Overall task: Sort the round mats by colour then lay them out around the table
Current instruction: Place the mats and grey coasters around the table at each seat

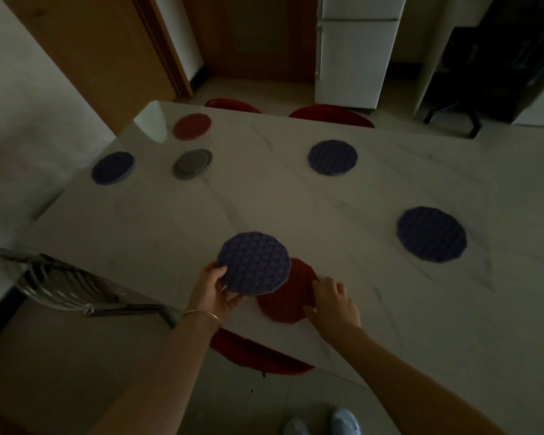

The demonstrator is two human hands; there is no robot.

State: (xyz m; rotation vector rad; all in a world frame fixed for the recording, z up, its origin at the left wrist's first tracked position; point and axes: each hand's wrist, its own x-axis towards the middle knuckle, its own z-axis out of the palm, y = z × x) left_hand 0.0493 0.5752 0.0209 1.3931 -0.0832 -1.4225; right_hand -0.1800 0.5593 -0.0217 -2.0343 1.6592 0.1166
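My left hand [212, 288] grips a purple patterned round mat [254, 262] by its near left edge, tilted above the white marble table [296, 199]. Under it a red mat [288, 296] lies flat near the table's front edge, and my right hand [335, 301] rests on its right side with fingers spread. Two more purple mats lie on the table, one at the right [431, 234] and one further back [332, 157]. At the far left end sit a purple mat [113, 168], a small grey stack [192, 163] and a red mat [191, 126].
A metal chair [63, 287] stands at the left of the table's near edge. Red stools show beneath the near edge [258, 356] and beyond the far side [332, 116]. A white fridge [352, 51] and a wooden door [85, 48] stand behind.
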